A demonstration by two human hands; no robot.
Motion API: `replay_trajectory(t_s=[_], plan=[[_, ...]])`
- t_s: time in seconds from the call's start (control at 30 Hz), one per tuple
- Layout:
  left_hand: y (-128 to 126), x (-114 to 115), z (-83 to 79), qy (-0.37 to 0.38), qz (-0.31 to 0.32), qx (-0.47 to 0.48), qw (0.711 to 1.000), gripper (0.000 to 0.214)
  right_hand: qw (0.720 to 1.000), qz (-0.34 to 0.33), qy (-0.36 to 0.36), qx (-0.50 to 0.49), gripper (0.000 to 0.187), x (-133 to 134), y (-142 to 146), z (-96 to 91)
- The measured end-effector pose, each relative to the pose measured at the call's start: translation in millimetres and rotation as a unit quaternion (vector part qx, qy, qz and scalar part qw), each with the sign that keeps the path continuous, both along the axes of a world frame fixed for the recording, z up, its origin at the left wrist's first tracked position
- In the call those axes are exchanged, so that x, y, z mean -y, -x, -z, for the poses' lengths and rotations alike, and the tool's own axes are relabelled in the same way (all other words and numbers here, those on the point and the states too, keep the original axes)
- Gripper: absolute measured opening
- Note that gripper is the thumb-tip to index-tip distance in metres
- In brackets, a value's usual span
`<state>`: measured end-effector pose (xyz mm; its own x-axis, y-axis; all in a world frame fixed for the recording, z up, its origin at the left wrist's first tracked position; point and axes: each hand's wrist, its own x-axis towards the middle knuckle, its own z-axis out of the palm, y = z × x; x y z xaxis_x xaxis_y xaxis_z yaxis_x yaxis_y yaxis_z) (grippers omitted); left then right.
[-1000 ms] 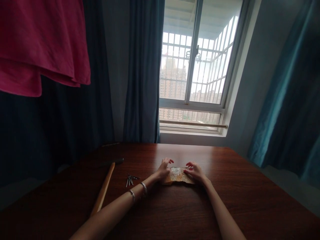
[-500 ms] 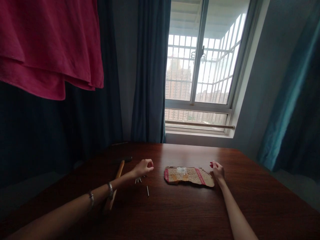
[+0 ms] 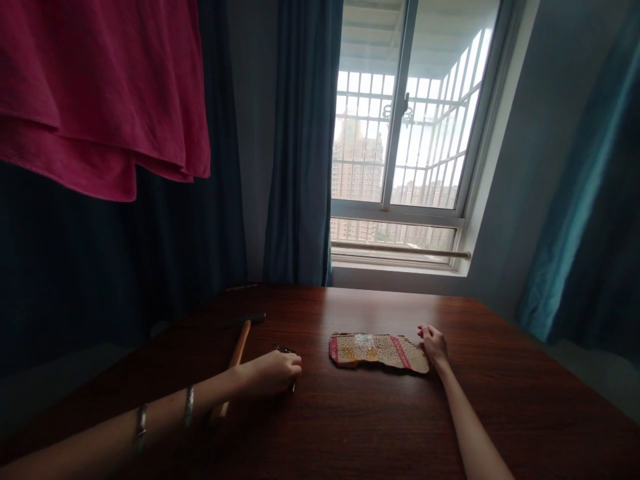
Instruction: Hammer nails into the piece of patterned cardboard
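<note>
1. Since half a second ago, the left hand point(image 3: 270, 372) has been lowered and brought over a single metal nail point(image 3: 294, 385); the right hand point(image 3: 434, 343) and the printed cardboard point(image 3: 373, 351) have hardly been shifted.
2. The nail is seen on the table point(image 3: 360, 427), to the left of the cardboard and apart from it. Only its near end is left showing below the left fingertips, the rest being covered.
3. The left hand's fingers are bent down together at the nail. Whether the grip has been closed on it cannot be told, since the pads are hidden.
4. So thin a piece is judged best handled by a pinch of thumb and forefinger across the middle of the shaft, with the fingertips kept low against the table so that it is not rolled away. The pinch should be firm before any lift.
5. Just behind the left hand, a few more nails point(image 3: 285, 349) are partly hidden by it; they should be kept clear of the fingers, lest they be scattered.
6. The cardboard is laid flat, its pink bands and speckled middle facing up. At its right end the right hand is placed with fingers loosely curled; neither contact with the edge nor how far that grip is closed can be made out.
7. Farther left, a wooden-handled hammer point(image 3: 241, 343) is laid on the table, its handle crossed by the left forearm. That wrist should be raised cleanly so that the handle is not nudged.
</note>
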<state>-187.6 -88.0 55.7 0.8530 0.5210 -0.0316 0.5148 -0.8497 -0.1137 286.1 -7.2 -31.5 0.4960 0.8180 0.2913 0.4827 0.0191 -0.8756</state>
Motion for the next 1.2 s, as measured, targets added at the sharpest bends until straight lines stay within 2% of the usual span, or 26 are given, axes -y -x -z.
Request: replay_trajectory(t_s=[0.27, 0.37, 0.43, 0.5, 0.57, 0.63, 0.73, 0.83, 0.9, 1.0, 1.2], plan=[[-3.3, -10.7, 9.7, -0.009, 0.017, -0.031, 0.999, 0.015, 1.0, -0.006, 0.012, 0.01, 0.052, 0.6, 3.3, 0.9], [-12.6, -18.7, 7.5, 0.018, -0.004, 0.022, 1.0, 0.01, 1.0, -0.009, 0.016, 0.022, 0.05, 1.9, 3.8, -1.2], [-25.6, -28.2, 4.0, 0.046, -0.045, 0.107, 0.992, 0.009, 0.999, -0.01, 0.018, 0.033, 0.047, 3.0, 4.1, -3.5], [-44.0, -41.5, 0.7, 0.085, -0.094, 0.223, 0.967, 0.009, 0.999, -0.009, 0.02, 0.044, 0.045, 3.9, 4.7, -5.8], [-66.3, -57.3, -0.5, 0.12, -0.124, 0.34, 0.924, 0.012, 0.998, -0.005, 0.022, 0.056, 0.044, 4.3, 5.4, -7.5], [-90.5, -73.6, 2.0, 0.149, -0.14, 0.416, 0.886, 0.016, 0.997, -0.001, 0.025, 0.067, 0.042, 4.1, 6.0, -8.0], [-124.4, -94.3, 14.6, 0.198, -0.175, 0.477, 0.838, 0.018, 0.996, 0.002, 0.031, 0.081, 0.039, 3.2, 6.6, -7.2], [-148.3, -106.9, 34.3, 0.242, -0.209, 0.508, 0.8, 0.02, 0.995, 0.001, 0.033, 0.093, 0.036, 2.6, 7.4, -6.9], [-156.8, -110.7, 46.3, 0.247, -0.217, 0.514, 0.792, 0.019, 0.995, 0.002, 0.035, 0.098, 0.035, 2.9, 8.5, -7.7], [-160.8, -111.8, 56.7, 0.22, -0.206, 0.52, 0.799, 0.018, 0.994, 0.009, 0.038, 0.103, 0.033, 4.3, 11.1, -10.4], [-159.9, -111.0, 58.1, 0.226, -0.198, 0.53, 0.793, 0.017, 0.993, 0.016, 0.042, 0.111, 0.03, 8.2, 14.7, -14.5]])
